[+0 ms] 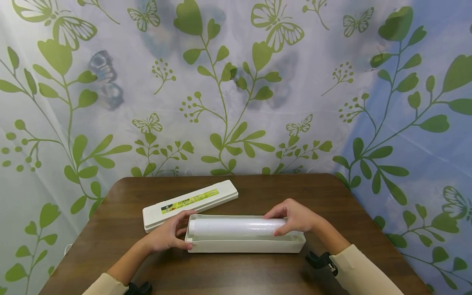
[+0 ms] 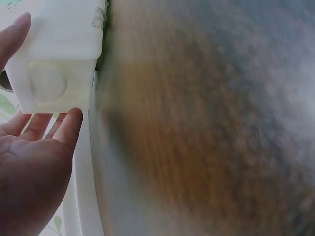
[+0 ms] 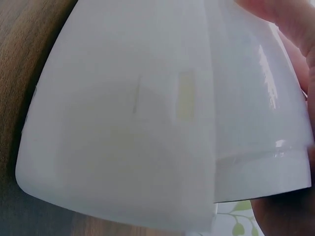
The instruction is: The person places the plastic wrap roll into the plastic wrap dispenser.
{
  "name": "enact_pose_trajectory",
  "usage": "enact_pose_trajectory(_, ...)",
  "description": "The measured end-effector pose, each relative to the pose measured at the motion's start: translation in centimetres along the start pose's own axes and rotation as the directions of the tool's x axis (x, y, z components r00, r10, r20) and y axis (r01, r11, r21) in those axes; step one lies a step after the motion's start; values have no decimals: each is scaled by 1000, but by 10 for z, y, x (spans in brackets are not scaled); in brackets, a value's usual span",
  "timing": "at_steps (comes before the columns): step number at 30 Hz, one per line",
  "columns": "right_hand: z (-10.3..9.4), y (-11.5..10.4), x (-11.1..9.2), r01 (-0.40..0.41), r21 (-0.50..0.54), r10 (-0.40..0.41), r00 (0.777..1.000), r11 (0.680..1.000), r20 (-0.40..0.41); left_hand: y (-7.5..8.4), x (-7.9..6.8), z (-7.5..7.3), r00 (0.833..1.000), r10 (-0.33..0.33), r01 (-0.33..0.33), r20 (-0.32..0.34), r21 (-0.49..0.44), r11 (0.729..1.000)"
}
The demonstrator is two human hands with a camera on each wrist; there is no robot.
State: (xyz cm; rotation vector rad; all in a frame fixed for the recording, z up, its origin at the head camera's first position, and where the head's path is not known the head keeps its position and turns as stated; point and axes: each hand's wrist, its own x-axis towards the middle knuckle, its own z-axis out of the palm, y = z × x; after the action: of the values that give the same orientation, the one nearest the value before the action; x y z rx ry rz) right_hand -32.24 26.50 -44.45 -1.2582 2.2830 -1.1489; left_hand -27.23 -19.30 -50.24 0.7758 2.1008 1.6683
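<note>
A long white plastic box (image 1: 245, 246) lies lengthwise on the table, its top uncovered. Inside is a shiny white roll of plastic wrap (image 1: 236, 226). My left hand (image 1: 167, 234) grips the box's left end, thumb at the front wall and fingers behind. In the left wrist view, the thumb and fingers span that box end (image 2: 59, 81). Over the right end, my right hand (image 1: 295, 216) holds the roll between thumb and fingers. The right wrist view has the roll (image 3: 261, 123) standing above the box wall (image 3: 123, 137), its end partly behind the hand.
Behind the box's left half lies a white lid (image 1: 228, 189) with a yellow-green label, set at a slant. The brown wooden table (image 1: 287, 192) reaches back to a curtain (image 1: 236, 102) printed with leaves and butterflies. Each wrist wears a black strap (image 1: 318, 260).
</note>
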Motion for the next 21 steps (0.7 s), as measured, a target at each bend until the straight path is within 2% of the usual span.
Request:
enact_pose_trajectory(14,4,2,3,5,-24,-5,1000,1000,19,-1,-1,1,999,46,-46,9,14,999)
enact_pose_trajectory(21,6,2,6,-18,-31,19,1000,999,20,-2,-1,1,998,58,-58,7,25,998)
